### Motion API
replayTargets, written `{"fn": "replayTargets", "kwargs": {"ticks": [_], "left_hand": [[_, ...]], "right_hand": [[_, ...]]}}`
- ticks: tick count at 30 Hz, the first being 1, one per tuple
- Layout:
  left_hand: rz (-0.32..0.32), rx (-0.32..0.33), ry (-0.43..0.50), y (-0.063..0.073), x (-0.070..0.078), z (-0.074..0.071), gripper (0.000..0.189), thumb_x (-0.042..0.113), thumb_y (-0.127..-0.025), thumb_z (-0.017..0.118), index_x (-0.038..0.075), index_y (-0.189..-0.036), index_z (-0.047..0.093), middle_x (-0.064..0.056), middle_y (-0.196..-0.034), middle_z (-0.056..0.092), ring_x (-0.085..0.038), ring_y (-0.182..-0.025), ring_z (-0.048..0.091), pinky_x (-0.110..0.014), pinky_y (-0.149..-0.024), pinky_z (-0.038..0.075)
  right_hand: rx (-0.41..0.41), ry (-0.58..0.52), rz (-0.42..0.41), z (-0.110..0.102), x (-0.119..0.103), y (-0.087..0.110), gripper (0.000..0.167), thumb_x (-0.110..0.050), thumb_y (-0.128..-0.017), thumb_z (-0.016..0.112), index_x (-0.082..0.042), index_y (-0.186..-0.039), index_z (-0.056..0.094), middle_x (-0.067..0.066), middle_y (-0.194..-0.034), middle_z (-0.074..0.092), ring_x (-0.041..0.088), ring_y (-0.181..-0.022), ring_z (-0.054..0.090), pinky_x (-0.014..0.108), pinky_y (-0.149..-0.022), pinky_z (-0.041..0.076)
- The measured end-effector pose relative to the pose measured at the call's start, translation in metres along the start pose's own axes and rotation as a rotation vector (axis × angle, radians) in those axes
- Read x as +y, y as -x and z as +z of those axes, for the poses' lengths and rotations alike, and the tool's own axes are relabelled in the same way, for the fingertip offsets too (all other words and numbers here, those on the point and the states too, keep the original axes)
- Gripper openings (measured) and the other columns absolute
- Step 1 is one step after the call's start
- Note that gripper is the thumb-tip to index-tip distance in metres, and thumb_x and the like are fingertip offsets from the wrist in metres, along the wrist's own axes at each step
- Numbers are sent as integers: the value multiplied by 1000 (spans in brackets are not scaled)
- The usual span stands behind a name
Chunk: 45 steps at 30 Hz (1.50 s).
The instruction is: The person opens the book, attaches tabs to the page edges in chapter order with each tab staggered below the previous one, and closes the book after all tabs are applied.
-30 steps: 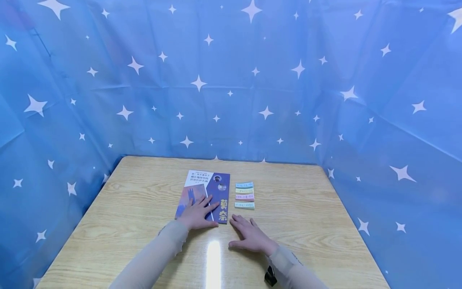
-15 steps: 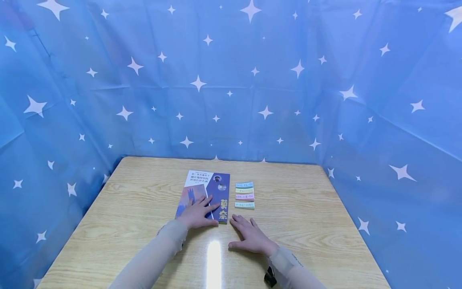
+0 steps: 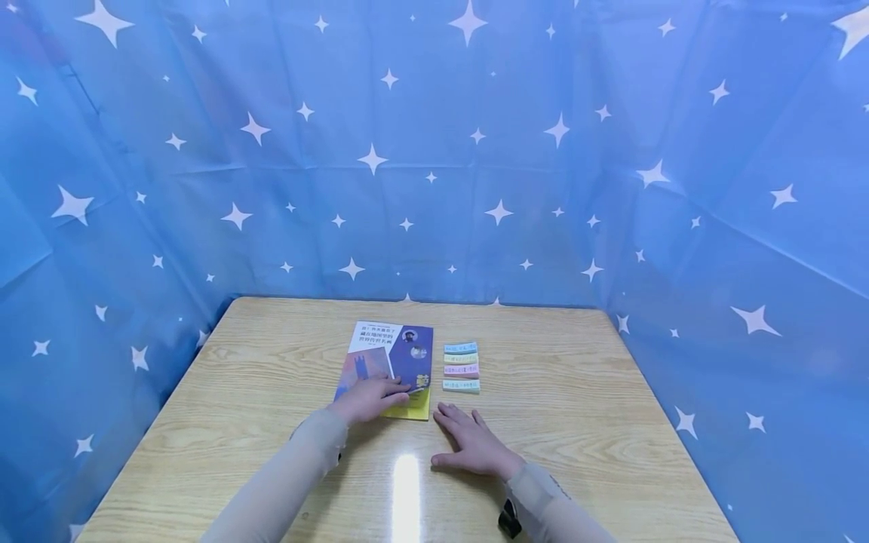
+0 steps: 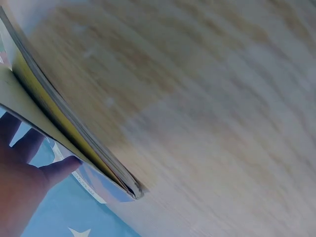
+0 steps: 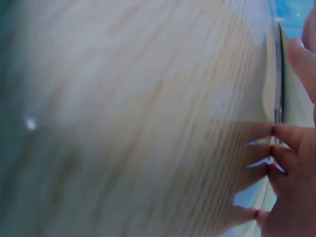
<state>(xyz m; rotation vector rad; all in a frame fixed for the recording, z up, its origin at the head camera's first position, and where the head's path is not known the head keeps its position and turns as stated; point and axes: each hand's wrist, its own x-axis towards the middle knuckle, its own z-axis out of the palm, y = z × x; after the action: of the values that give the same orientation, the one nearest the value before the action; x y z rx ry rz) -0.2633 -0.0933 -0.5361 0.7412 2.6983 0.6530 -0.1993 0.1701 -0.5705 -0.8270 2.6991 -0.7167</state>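
Observation:
A paperback book lies on the table, its cover purple, white and pink with Chinese lettering. My left hand holds the lower edge of the front cover, which is raised at its near right corner. Beneath it a yellow page shows. In the left wrist view the cover stands apart from the page block, with fingers against its outer side. My right hand rests palm down on the table, fingers extended, just right of the book's near corner. Several coloured handwritten paper strips lie right of the book.
The wooden table has rounded far corners. A blue curtain with white stars surrounds it at the back and sides. A bright light reflection falls on the wood near the front.
My left hand has drawn back from lying flat on the cover and raised its near right corner, uncovering the yellow page. My right hand has stayed in place.

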Motion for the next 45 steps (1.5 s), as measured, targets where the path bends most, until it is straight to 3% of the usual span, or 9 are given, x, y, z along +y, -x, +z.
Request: {"fn": "replayTargets", "kwargs": {"ticks": [7, 14, 20, 24, 30, 36, 41, 45], "left_hand": [[-6, 11, 8, 0, -2, 1, 43, 42, -103, 44, 19, -135, 59, -10, -143, 50, -37, -134, 40, -52, -110, 31], [9, 68, 59, -2, -3, 0, 45, 36, -103, 45, 3, -131, 60, -15, -133, 58, -34, -123, 53, -48, -106, 39], [3, 89, 74, -2, -5, -3, 42, 38, -103, 45, 9, -125, 66, -9, -120, 67, -26, -106, 64, -44, -97, 47], [22, 144, 36, 1, -5, -7, 38, 37, -103, 45, 13, -118, 70, -5, -108, 71, -21, -95, 67, -41, -91, 51], [103, 314, -71, 10, -5, -9, 33, 32, -101, 52, 18, -127, 65, -3, -111, 71, -21, -98, 67, -40, -92, 50], [168, 514, -149, 20, -4, -19, 54, 29, -94, 64, 23, -145, 47, -7, -133, 59, -28, -117, 58, -49, -95, 48], [252, 691, -198, 25, -9, -30, 68, 18, -85, 70, 19, -147, 42, -9, -140, 51, -32, -108, 61, -48, -81, 54], [261, 833, -206, 30, -19, -37, 69, 15, -82, 70, 16, -145, 43, -12, -135, 51, -34, -97, 64, -47, -70, 56]], "right_hand": [[-6, -16, -2, -1, -1, 0, 89, -61, -85, 62, -6, -150, 36, 12, -157, 26, 32, -143, 22, 62, -113, 7], [14, -6, -24, 0, 1, -3, 88, -60, -85, 63, -6, -149, 37, 13, -157, 26, 33, -143, 23, 64, -112, 8], [12, -9, -19, 0, 2, -4, 89, -62, -84, 62, -8, -150, 37, 10, -158, 25, 30, -144, 21, 62, -113, 7], [4, -2, -9, -2, 0, -2, 90, -62, -83, 63, -8, -150, 36, 11, -158, 25, 30, -144, 21, 62, -113, 7], [-14, 38, 7, -4, -10, -1, 91, -65, -82, 61, -10, -150, 35, 9, -158, 25, 33, -144, 20, 67, -110, 9], [-55, 53, 21, -6, -20, -7, 93, -69, -82, 59, -12, -151, 34, 6, -159, 23, 33, -145, 16, 69, -109, 8], [-93, 69, 44, -4, -21, -11, 95, -72, -81, 57, -13, -152, 33, 4, -159, 22, 32, -146, 15, 70, -108, 8], [-106, 87, 47, -3, -20, -13, 96, -73, -81, 56, -14, -152, 32, 2, -160, 21, 31, -146, 15, 70, -108, 9]]}}
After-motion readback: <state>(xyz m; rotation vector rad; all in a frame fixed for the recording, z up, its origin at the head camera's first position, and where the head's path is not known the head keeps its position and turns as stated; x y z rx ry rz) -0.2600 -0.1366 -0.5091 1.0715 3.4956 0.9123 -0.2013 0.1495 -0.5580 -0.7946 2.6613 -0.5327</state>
